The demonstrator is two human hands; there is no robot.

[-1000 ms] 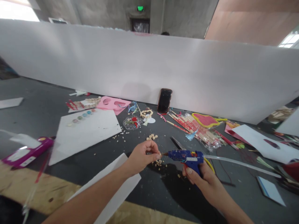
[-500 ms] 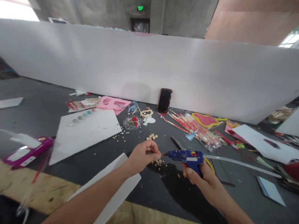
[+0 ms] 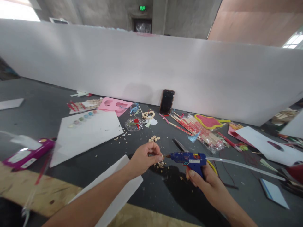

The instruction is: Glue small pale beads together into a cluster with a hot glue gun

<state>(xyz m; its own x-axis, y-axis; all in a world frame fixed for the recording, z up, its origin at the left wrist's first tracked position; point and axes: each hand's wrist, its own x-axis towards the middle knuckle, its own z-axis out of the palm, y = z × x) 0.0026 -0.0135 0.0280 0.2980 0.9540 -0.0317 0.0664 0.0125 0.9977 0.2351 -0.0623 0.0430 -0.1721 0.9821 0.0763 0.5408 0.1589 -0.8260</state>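
My right hand (image 3: 208, 179) grips a blue hot glue gun (image 3: 189, 158) by its handle, with a long clear glue stick (image 3: 241, 166) trailing from its back. The gun's nozzle points left and meets the fingertips of my left hand (image 3: 148, 157). Thumb and forefinger of that hand are pinched together at the nozzle; whatever is between them is too small to name. Below the fingertips lie several loose pale wooden beads (image 3: 161, 165), and a small cluster of beads (image 3: 154, 138) sits just beyond the hand.
Scissors (image 3: 180, 145) lie behind the glue gun. Farther back are a phone (image 3: 167, 101) leaning on the white panel (image 3: 151, 63), a beaded ring (image 3: 148, 114) and bagged red-and-wood sticks (image 3: 203, 134). White boards (image 3: 87, 134) and a magenta glue gun (image 3: 29, 154) are at left.
Both hands and the blue glue gun stay in nearly the same place. At the lower left, the dangling red strip has shifted slightly.
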